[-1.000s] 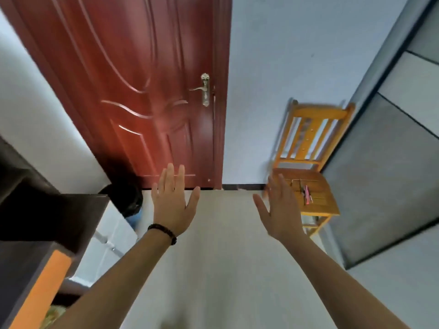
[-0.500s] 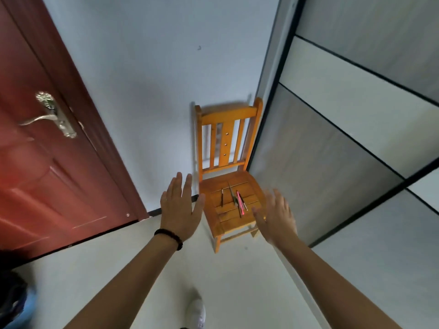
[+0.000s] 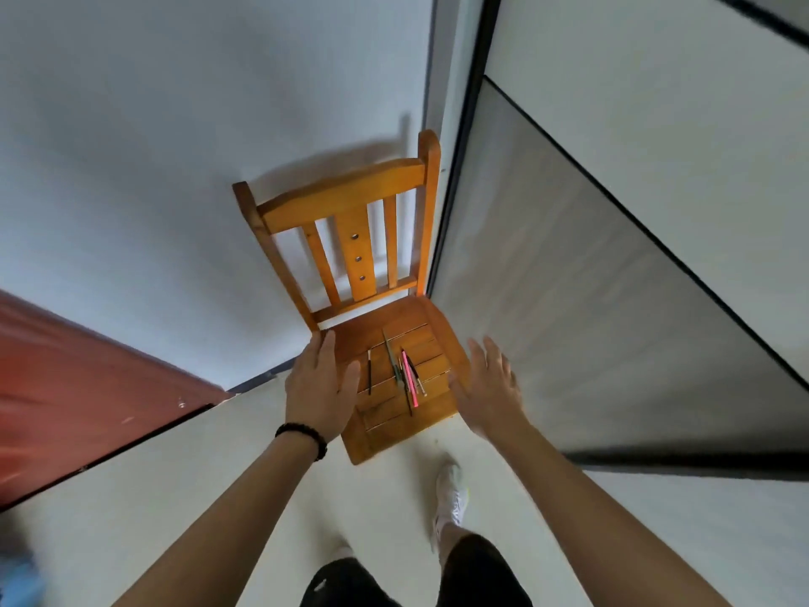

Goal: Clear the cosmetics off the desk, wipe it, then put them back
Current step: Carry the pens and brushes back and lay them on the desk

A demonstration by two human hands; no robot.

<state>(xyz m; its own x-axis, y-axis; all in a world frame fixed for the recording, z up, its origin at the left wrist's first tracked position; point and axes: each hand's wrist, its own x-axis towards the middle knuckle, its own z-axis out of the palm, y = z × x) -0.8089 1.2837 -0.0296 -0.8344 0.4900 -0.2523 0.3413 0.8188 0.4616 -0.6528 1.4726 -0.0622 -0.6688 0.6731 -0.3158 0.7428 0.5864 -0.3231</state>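
Observation:
Several thin cosmetic pencils [image 3: 405, 376] lie on the slatted seat of an orange wooden chair [image 3: 350, 199]; one is bright pink, the others dark, and a lone dark one [image 3: 369, 372] lies a little to the left. My left hand [image 3: 318, 385] hovers over the seat's left edge, fingers spread and empty, a black bead bracelet on the wrist. Over the seat's right edge my right hand [image 3: 488, 389] is spread too and holds nothing. Neither hand touches the pencils. No desk is in view.
The chair stands in a corner between a white wall [image 3: 153, 146] and a grey panelled wardrobe [image 3: 613, 278]. A red door [image 3: 65, 387] is at the left. My feet in white shoes [image 3: 451, 492] stand on the pale floor just before the chair.
The view has swung right from the red door to the chair and come much closer. Both open hands now reach the seat's edges.

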